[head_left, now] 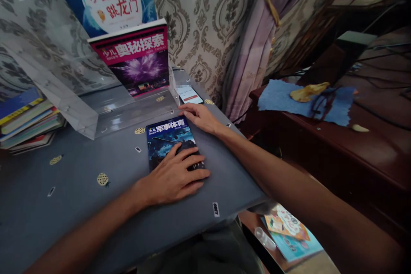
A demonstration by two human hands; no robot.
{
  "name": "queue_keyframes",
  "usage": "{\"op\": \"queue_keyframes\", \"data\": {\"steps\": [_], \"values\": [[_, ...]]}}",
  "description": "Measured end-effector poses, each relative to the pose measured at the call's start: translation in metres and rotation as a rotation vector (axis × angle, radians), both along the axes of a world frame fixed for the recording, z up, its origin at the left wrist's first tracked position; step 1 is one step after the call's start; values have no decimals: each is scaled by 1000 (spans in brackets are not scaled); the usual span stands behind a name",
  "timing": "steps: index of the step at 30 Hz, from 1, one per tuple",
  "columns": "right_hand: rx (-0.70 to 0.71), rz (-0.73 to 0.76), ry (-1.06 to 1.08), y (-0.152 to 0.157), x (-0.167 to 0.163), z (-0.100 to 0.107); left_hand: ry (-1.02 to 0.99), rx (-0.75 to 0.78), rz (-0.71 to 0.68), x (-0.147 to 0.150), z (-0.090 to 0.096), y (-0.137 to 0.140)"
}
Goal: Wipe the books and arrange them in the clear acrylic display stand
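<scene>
A dark blue book (pixel 163 147) with white Chinese title characters lies face up on the grey tablecloth. My left hand (pixel 181 172) rests over its lower part, fingers spread flat on the cover and past its right edge. At the book's top right corner is my right hand (pixel 201 118), its fingers stretched out and nothing visibly gripped. Just beyond those fingers a phone (pixel 190 94) with a lit screen lies beside a clear acrylic stand (pixel 138 109). In the stand a magenta and purple book (pixel 141 62) leans upright, in front of a larger teal book (pixel 112 0).
Several books (pixel 30 115) are stacked at the left. A patterned curtain (pixel 199 21) hangs behind the table. On the right, a brown wooden surface (pixel 379 150) carries a blue cloth (pixel 282 102). Lower down lie more books (pixel 295 244) and a clear plastic cup (pixel 265 238).
</scene>
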State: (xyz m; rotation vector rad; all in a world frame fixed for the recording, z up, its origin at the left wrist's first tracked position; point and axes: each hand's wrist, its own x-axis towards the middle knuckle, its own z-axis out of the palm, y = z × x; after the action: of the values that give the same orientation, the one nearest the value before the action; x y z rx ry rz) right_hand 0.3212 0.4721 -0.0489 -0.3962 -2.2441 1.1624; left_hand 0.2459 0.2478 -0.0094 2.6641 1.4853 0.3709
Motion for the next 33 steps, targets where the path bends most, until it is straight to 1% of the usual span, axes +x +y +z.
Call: {"op": "queue_keyframes", "data": {"steps": [2,3,7,10,12,14,17,19,22,25,28,33], "values": [[-7,-50,-37,-3,4,6,-53,25,16,-1,7,-5],[-32,-47,-58,-4,5,9,-76,39,38,-3,9,-9],[-156,108,-128,-11,9,17,-84,106,184,-15,15,-24],[-180,148,-121,-12,10,18,-17,125,380,-21,14,-27],[-210,159,-107,-12,9,18,66,121,511,-19,12,-22],[-249,179,-103,-14,9,17,179,108,587,-13,11,-13],[-281,209,-120,-19,7,18,321,70,628,-2,10,0],[-279,217,-131,-23,8,19,370,33,650,4,11,6],[-272,206,-116,-26,13,18,399,-13,674,9,12,9],[-277,171,-87,-25,24,15,402,-27,678,11,13,9],[-300,125,-70,-23,37,12,397,-18,668,11,12,9],[-301,102,-31,-18,48,13,379,82,637,7,7,8]]}}
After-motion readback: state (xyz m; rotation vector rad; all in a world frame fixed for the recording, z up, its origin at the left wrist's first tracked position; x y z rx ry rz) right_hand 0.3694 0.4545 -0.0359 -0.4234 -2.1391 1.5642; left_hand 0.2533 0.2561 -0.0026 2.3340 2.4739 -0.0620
